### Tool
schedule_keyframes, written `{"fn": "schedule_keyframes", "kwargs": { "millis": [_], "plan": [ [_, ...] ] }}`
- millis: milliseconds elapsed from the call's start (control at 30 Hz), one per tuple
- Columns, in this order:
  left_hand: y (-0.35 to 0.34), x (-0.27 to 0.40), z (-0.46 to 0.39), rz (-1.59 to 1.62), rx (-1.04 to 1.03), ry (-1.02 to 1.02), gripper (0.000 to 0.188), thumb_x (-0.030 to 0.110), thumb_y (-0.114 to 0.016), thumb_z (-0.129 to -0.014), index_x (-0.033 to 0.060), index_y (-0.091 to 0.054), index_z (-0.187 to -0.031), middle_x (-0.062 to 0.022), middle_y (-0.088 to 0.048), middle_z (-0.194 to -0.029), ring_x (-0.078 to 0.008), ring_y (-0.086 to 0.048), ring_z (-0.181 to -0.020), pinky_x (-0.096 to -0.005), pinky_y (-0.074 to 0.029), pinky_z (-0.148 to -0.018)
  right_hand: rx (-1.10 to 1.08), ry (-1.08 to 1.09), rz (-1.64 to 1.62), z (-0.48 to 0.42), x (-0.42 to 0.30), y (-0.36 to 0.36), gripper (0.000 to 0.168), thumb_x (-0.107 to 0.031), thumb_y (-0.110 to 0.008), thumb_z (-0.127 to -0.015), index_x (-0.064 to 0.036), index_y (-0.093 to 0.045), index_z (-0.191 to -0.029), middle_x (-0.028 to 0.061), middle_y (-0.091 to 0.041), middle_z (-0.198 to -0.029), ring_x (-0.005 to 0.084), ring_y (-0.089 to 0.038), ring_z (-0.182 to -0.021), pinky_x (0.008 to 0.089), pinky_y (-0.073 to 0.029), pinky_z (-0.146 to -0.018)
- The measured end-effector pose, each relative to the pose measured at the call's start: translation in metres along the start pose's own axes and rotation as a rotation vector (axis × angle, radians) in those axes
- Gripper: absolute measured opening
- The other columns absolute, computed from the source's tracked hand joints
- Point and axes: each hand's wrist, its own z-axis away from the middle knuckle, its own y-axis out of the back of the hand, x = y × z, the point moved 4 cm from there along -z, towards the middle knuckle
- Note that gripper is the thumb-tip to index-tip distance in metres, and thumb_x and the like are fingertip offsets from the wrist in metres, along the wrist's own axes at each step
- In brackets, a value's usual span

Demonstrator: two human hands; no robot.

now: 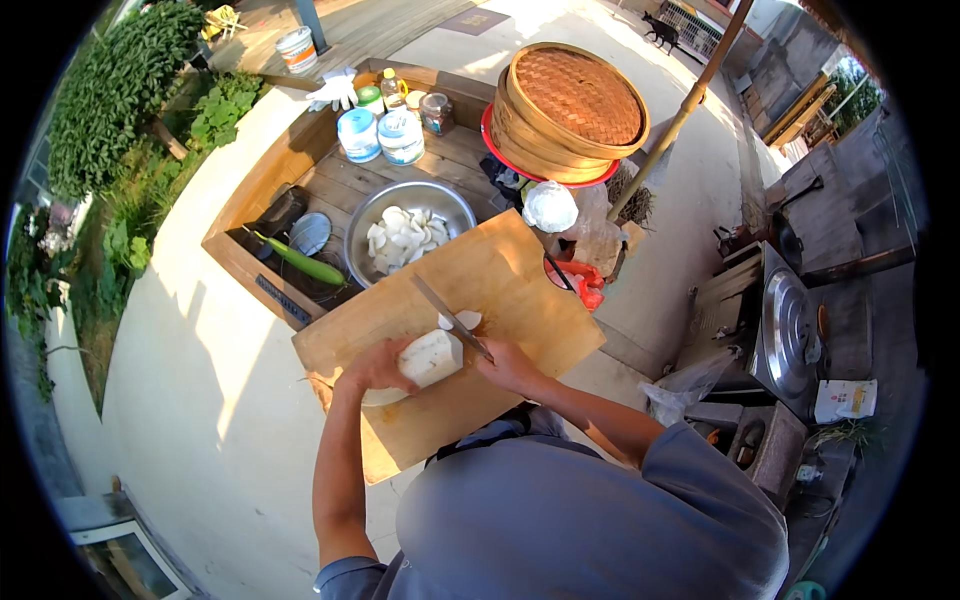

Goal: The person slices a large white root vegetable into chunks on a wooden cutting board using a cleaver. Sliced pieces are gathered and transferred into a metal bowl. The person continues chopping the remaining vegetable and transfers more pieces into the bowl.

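Note:
My left hand (377,366) grips a thick white peeled vegetable (433,357), perhaps a radish or gourd, lying on a wooden cutting board (525,281). In my right hand (508,367) is a kitchen knife (448,313), its blade pointing up and left, close to the vegetable's cut end. A pale cut slice (466,320) lies on the board beside the blade. Just beyond the board's far edge, a steel bowl (457,201) holds several white slices (405,238). The near end of the vegetable is partly hidden by my left hand.
A bamboo steamer (574,94) stands on a red tray at the back right. Lidded tubs (401,137) and jars fill the wooden bench's far corner. A long green gourd (304,262) lies left of the bowl. At right is a stove with a metal lid (787,330).

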Motion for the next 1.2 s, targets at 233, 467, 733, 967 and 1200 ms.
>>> {"fn": "schedule_keyframes", "kwargs": {
  "millis": [233,467,733,967,1200],
  "plan": [
    [0.008,0.001,0.001,-0.244,0.170,0.055,0.087,0.035,-0.087,-0.052,0.0155,-0.059,-0.132,-0.0145,-0.062,-0.115,-0.0349,-0.058,-0.110,-0.0415,-0.045,-0.099,-0.127,-0.020,0.163,0.057,-0.034,0.051,0.037,-0.014,-0.058,-0.087,-0.004,-0.058,-0.123,0.0184,-0.065,-0.077,0.0358,-0.065,-0.069,0.0421,-0.051,-0.063],
    [-0.013,-0.011,0.016,-0.304,0.451,-0.039,0.068,0.045,-0.075,-0.066,0.0118,-0.062,-0.124,-0.0151,-0.065,-0.113,-0.0362,-0.060,-0.108,-0.0450,-0.048,-0.093,-0.196,0.000,0.221,0.065,-0.051,0.055,0.030,-0.018,-0.057,-0.091,-0.006,-0.055,-0.119,0.0194,-0.066,-0.082,0.0391,-0.066,-0.075,0.0462,-0.052,-0.065],
    [0.011,-0.010,0.004,-0.207,0.357,-0.089,0.066,0.054,-0.078,-0.067,0.0139,-0.067,-0.119,-0.0161,-0.069,-0.105,-0.0359,-0.064,-0.102,-0.0444,-0.050,-0.088,-0.263,-0.011,0.393,0.046,-0.058,0.052,0.025,-0.012,-0.055,-0.088,-0.003,-0.054,-0.111,0.0227,-0.064,-0.077,0.0427,-0.063,-0.069,0.0511,-0.049,-0.063],
    [0.019,-0.013,-0.004,-0.198,0.247,-0.001,0.060,0.054,-0.078,-0.067,0.0153,-0.071,-0.112,-0.0144,-0.072,-0.096,-0.0346,-0.067,-0.093,-0.0429,-0.052,-0.083,-0.341,-0.053,0.333,0.014,-0.060,0.047,0.029,-0.010,-0.054,-0.084,0.006,-0.055,-0.109,0.0248,-0.061,-0.068,0.0429,-0.063,-0.066,0.0517,-0.049,-0.063],
    [0.018,-0.015,-0.005,-0.170,0.300,-0.008,0.059,0.062,-0.076,-0.063,0.0132,-0.073,-0.097,-0.0147,-0.072,-0.091,-0.0343,-0.067,-0.090,-0.0453,-0.052,-0.078,-0.336,-0.025,0.334,-0.010,-0.049,0.026,0.027,-0.011,-0.055,-0.084,0.008,-0.057,-0.102,0.0266,-0.062,-0.068,0.0447,-0.063,-0.067,0.0514,-0.049,-0.063]
  ]
}}
